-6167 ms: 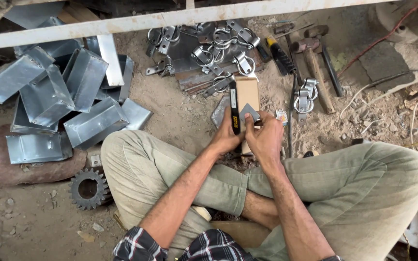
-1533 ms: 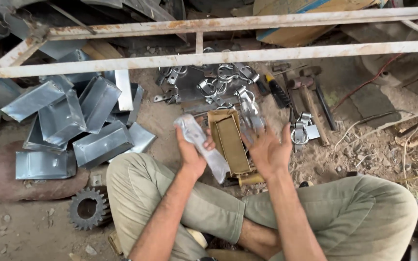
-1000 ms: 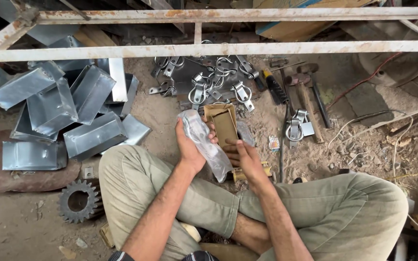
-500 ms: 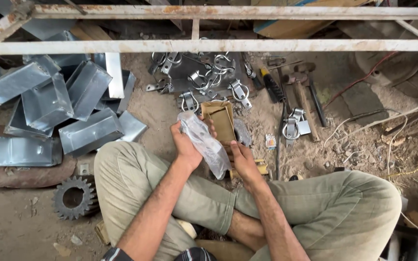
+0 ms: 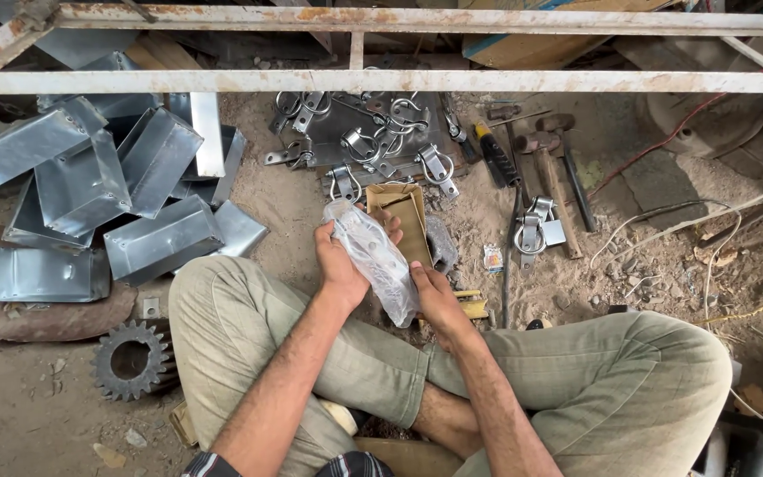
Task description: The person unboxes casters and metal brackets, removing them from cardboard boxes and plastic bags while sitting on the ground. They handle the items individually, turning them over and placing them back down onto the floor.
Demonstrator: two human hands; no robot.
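ahead: metal clamps [image 5: 373,146] and cardboard box [image 5: 404,221] crowd the ground.
left: sheet-metal trays [image 5: 99,194], gear [image 5: 132,360].
right: hammers [image 5: 549,168]; bare dirt [image 5: 655,256] beyond.
overhead: rusty frame bar [image 5: 381,81].

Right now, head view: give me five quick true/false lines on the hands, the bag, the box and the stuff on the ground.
1. The left hand grips the upper part of a clear plastic bag. True.
2. The right hand is at the bag's lower end. True.
3. The small cardboard box is closed. False: it lies open, just beyond the bag.
4. The toothed gear lies by the person's right knee. False: it lies on the ground by the left knee.
5. The hammers lie among the folded sheet-metal pieces. False: they are on the other side, right of the metal clamps.
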